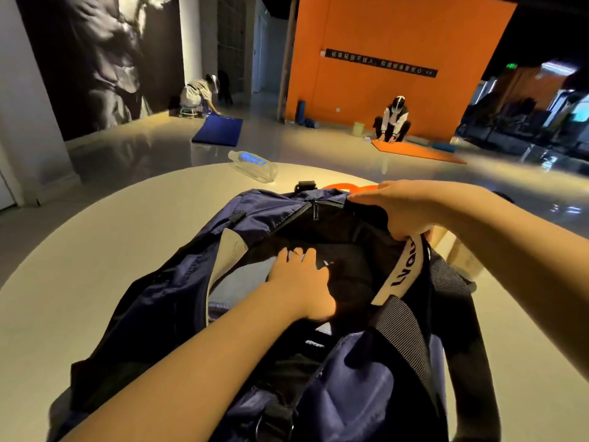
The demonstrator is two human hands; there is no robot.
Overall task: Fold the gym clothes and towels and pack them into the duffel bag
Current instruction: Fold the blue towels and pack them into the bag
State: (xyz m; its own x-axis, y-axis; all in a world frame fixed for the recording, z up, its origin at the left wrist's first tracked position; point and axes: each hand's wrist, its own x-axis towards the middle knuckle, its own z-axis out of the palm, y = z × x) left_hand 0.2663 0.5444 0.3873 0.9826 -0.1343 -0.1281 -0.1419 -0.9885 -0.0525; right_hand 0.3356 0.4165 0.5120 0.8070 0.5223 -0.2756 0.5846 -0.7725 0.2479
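The left hand (299, 282) is pressing with flat, spread fingers on dark folded clothes (347, 275) inside the navy duffel bag (178, 282). Beyond it, the right hand (404, 208) is gripping the bag's far rim, holding it open. If this grip slips, the soft mouth may be collapsing over the clothes.

Both forearms bare, reaching forward from bottom of view. Left arm comes in from lower left, angled up toward centre; left hand (301, 279) palm down, fingers straight and slightly spread, pressing flat. Right arm enters from right edge, angled left and slightly up; right hand (401, 208) wrist bent, fingers curled downward in a grip, thumb side toward camera, index stretched out to the left. Hands apart, right one higher and further out than left.
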